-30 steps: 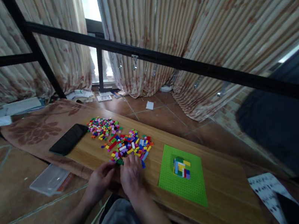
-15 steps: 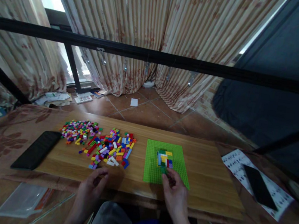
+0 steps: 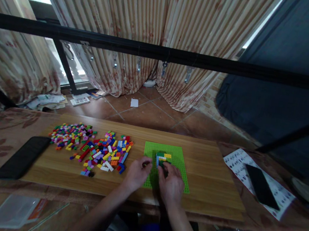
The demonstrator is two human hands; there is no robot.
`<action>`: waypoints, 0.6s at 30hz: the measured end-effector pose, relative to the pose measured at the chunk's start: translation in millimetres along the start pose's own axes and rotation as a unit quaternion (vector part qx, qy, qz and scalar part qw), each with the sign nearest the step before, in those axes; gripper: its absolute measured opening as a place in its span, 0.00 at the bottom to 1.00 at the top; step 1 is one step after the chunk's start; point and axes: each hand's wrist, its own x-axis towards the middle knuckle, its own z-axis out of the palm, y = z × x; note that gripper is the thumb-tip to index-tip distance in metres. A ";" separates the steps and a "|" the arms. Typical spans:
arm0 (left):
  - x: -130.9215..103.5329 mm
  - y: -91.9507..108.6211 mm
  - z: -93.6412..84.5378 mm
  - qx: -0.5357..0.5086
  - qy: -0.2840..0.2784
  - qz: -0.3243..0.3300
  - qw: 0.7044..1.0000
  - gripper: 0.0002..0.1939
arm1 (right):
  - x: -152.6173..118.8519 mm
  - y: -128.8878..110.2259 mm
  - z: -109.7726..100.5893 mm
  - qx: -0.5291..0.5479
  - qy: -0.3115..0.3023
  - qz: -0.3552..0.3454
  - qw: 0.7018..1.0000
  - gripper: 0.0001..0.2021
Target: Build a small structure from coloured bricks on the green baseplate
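A light green baseplate (image 3: 182, 178) lies on the wooden board, bearing a small structure of coloured bricks (image 3: 160, 158) with blue, white, yellow and green parts. My right hand (image 3: 171, 182) covers the near side of this structure, its fingers closed on a dark green brick (image 3: 168, 163) that is mostly hidden. At the plate's left edge is my left hand (image 3: 138, 173), fingers curled, and whether anything is between them is too small to tell. Mixed loose bricks (image 3: 115, 158) are spread to the left of it.
A heap of smaller bricks (image 3: 66, 134) is at the board's left, beside a black case (image 3: 21, 157). On the right, a dark phone (image 3: 262, 186) rests on a printed sheet (image 3: 234, 159). A black bar (image 3: 153, 51) crosses beyond the board (image 3: 214, 179).
My left hand has moved right, from in front of the loose bricks to the baseplate's edge. My right hand has shifted up over the structure with the green brick. The view has turned slightly.
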 end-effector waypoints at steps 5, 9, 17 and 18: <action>13.5 1.0 14.7 0.019 -0.015 -0.007 1.000 0.10 | 0.5 12.2 -4.5 0.050 -0.007 -0.013 0.999 0.16; 17.0 3.7 16.7 0.038 -0.015 -0.005 0.999 0.10 | 2.5 16.0 -5.5 0.067 -0.011 -0.016 0.998 0.14; 17.8 0.8 18.0 0.040 -0.011 -0.002 0.999 0.09 | 4.6 10.6 -2.4 0.109 -0.027 -0.019 0.993 0.13; 17.7 1.7 18.1 0.043 -0.009 -0.004 0.999 0.09 | 4.7 10.9 -2.5 0.109 -0.028 -0.021 0.993 0.13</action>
